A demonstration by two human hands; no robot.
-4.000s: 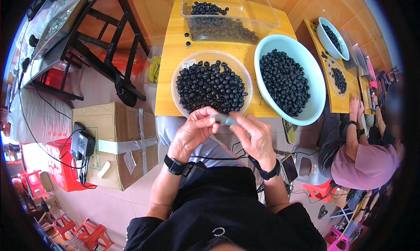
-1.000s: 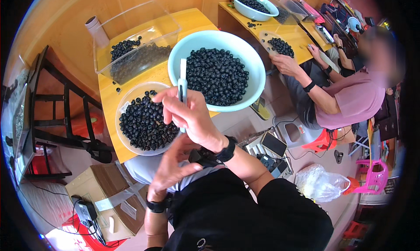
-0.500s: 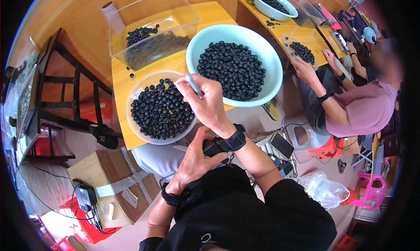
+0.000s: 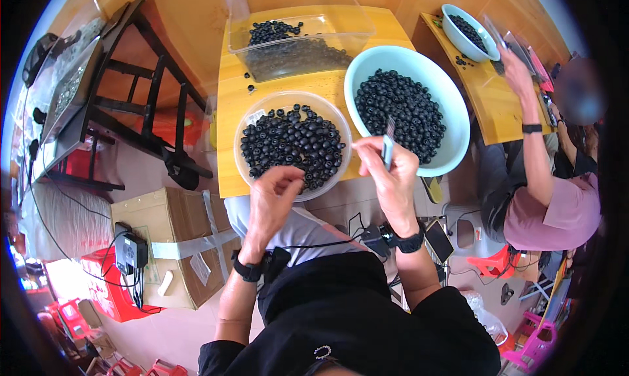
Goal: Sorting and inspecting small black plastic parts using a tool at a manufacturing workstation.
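Observation:
A shallow clear plastic bowl point(image 4: 246, 173) holds many small, glossy black, bead-like balls point(image 4: 293, 140). Over its near rim, my left hand point(image 4: 274, 199) has thumb and fingertips pinched together; whatever they hold is too small to make out. My right hand point(image 4: 393, 176) is raised just right of this bowl, in front of a wide pale-blue basin point(image 4: 452, 140). Gripped in it is a slim tool point(image 4: 388, 150) with a pale-blue handle and a narrow tip pointing up. The basin contains a large heap of the same black balls point(image 4: 403, 114).
A clear rectangular bin point(image 4: 304, 61) with more balls stands at the back of the yellow table point(image 4: 226, 120). A dark chair-like frame point(image 4: 154, 94) and a taped cardboard box point(image 4: 187, 238) are at left. At right, a co-worker's arm point(image 4: 527, 100) reaches over another table point(image 4: 488, 110).
My left hand has left my right wrist and moved to the clear bowl. My right hand has shifted from that bowl toward the basin, still holding the tool. The co-worker's arm has risen.

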